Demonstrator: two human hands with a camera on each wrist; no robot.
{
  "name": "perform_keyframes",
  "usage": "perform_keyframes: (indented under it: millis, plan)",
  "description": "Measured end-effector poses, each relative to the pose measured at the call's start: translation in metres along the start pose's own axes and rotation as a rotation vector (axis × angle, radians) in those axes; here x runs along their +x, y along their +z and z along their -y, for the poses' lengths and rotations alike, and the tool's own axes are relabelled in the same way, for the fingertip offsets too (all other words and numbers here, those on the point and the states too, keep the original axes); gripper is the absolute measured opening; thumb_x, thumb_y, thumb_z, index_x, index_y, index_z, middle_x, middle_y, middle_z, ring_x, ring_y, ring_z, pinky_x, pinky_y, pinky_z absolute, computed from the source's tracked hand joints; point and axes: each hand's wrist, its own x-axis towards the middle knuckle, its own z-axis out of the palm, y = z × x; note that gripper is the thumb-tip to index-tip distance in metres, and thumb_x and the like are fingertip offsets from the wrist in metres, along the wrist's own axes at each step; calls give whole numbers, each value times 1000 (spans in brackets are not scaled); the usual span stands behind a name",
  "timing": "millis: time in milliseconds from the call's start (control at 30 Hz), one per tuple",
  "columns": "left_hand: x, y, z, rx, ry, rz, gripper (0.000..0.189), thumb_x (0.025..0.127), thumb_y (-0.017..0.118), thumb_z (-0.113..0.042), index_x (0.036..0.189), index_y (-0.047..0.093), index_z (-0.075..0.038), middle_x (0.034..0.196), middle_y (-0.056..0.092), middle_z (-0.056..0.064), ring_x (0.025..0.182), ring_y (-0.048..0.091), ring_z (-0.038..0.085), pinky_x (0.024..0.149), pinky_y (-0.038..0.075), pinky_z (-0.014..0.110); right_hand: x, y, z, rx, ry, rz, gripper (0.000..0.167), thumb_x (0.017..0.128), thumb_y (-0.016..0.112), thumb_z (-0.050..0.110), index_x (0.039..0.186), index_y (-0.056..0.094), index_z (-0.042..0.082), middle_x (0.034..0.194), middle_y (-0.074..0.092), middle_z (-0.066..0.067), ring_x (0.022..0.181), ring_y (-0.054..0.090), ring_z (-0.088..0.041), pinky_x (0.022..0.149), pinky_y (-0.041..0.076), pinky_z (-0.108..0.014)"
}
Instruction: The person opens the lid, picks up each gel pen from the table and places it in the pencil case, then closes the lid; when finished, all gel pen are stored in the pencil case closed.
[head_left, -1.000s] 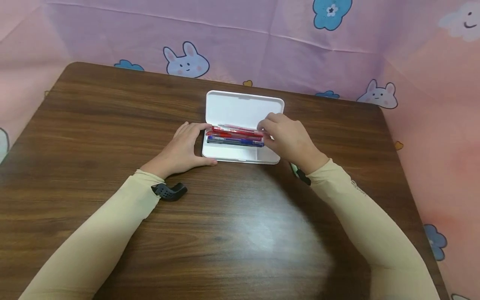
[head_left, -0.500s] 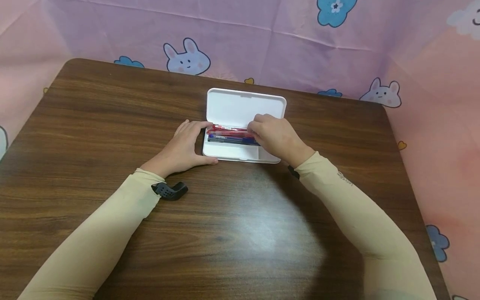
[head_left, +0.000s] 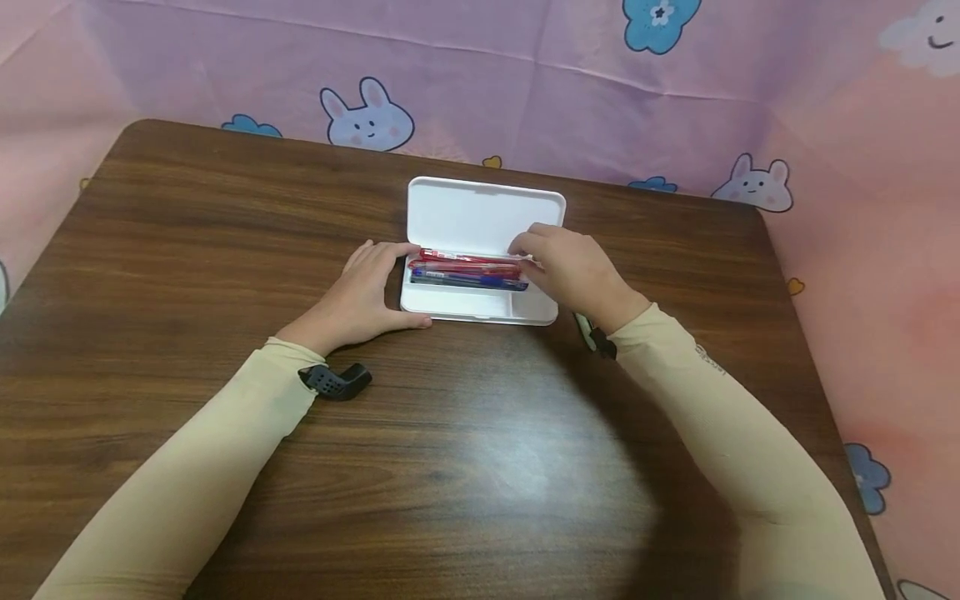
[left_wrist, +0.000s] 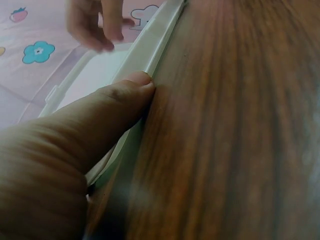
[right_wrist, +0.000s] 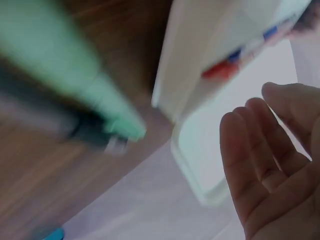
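A white pencil case (head_left: 484, 215) lies with its lid up on the table. Inside its rear compartment is a row of red pens (head_left: 468, 262) and blue pens (head_left: 468, 280). My left hand (head_left: 358, 292) holds the left end of the case, thumb along the front edge and fingers at the back corner. In the left wrist view the thumb (left_wrist: 120, 97) presses on the case's rim. My right hand (head_left: 577, 267) hovers at the right end of the pens. Its fingers (right_wrist: 260, 145) are loosely bent and hold nothing in the right wrist view.
Under the right wrist, a blurred green pen-like thing (right_wrist: 85, 75) and a dark one with a whitish tip (right_wrist: 75, 122) show close to the camera. The brown wooden table (head_left: 420, 467) runs back to a printed cloth (head_left: 480, 75).
My right hand moves left over the pens, then back right with its fingers loosened. The rearmost red pen, raised near those fingers before, now lies with the others. The left hand stays put.
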Motion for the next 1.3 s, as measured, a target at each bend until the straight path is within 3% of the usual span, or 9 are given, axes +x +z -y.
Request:
perform_keyframes:
  millis: [200, 400, 633, 800, 1100, 1300]
  plan:
    - [1, 1, 2, 2, 0, 0, 109, 77, 88, -56, 158, 34, -7, 158, 41, 16, 152, 30, 37, 130, 3, 49, -46, -17, -30, 161, 130, -99, 34, 97, 72, 12, 130, 66, 5, 117, 68, -12, 103, 68, -27, 86, 60, -45]
    - [0, 1, 4, 1, 1, -5, 108, 78, 87, -56, 158, 33, -7, 159, 41, 16, 152, 29, 37, 130, 3, 49, -94, -18, -54, 385, 362, -63, 40, 100, 68, 14, 137, 59, 3, 131, 64, -16, 116, 65, -34, 99, 54, -52]
    - [0, 2, 6, 4, -2, 2, 108, 78, 86, -57, 158, 34, -7, 159, 40, 16, 152, 29, 37, 130, 3, 49, -120, 6, -55, 627, 512, 17, 38, 100, 70, 15, 135, 59, 4, 123, 67, -17, 104, 68, -30, 72, 64, -35]
    - [2, 2, 3, 7, -2, 7, 108, 78, 86, -57, 158, 33, -7, 159, 40, 16, 152, 28, 37, 130, 3, 49, -119, 17, -50, 610, 540, 30, 34, 98, 72, 14, 129, 62, 5, 115, 69, -16, 93, 66, -26, 68, 60, -26]
    - [4, 1, -2, 1, -3, 1, 109, 77, 87, -56, 158, 33, -7, 159, 40, 17, 152, 29, 37, 130, 3, 49, -114, 16, -47, 530, 538, 51, 33, 97, 73, 18, 127, 66, 4, 109, 68, -15, 88, 61, -26, 67, 53, -28]
    - [2, 1, 0, 7, -10, 6, 108, 78, 87, -55, 158, 33, -7, 159, 41, 17, 152, 29, 37, 130, 3, 49, -110, 20, -48, 473, 512, 30, 30, 94, 70, 11, 121, 68, 0, 102, 70, -15, 82, 64, -24, 65, 51, -28]
